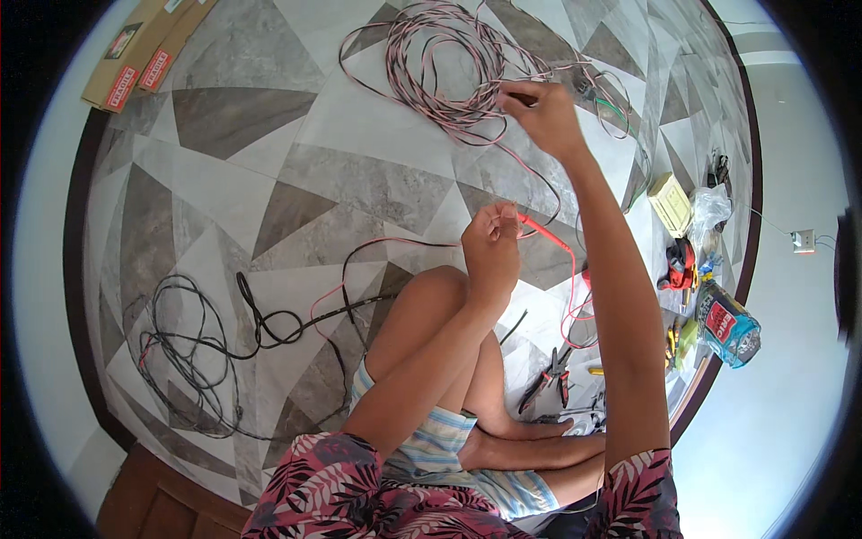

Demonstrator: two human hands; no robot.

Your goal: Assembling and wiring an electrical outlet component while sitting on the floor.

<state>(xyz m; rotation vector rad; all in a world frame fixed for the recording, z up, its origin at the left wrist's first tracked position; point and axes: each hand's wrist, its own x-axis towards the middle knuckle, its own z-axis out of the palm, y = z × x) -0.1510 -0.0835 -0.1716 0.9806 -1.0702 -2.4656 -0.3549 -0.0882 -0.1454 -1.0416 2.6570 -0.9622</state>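
My left hand [494,241] is closed in a pinch above my bent knee. A red test probe [545,232] sticks out of its fingertips, and the probe's thin red lead [573,292] loops down toward my legs. Red-and-black wire [409,241] runs by this hand. Farther away, my right hand [545,115] is closed at the right edge of a big coil of red-and-black twin wire [440,67]. Something dark shows between its fingers, too small to name. Part of the floor to the right is hidden behind my right forearm.
A loose black cable tangle [193,346] lies at left. Black-and-red pliers [546,382] rest beside my foot. Along the right wall stand a cream box [670,205], a red-and-black tool [678,265] and a blue plastic bottle [729,328]. Cardboard boxes [135,54] sit far left.
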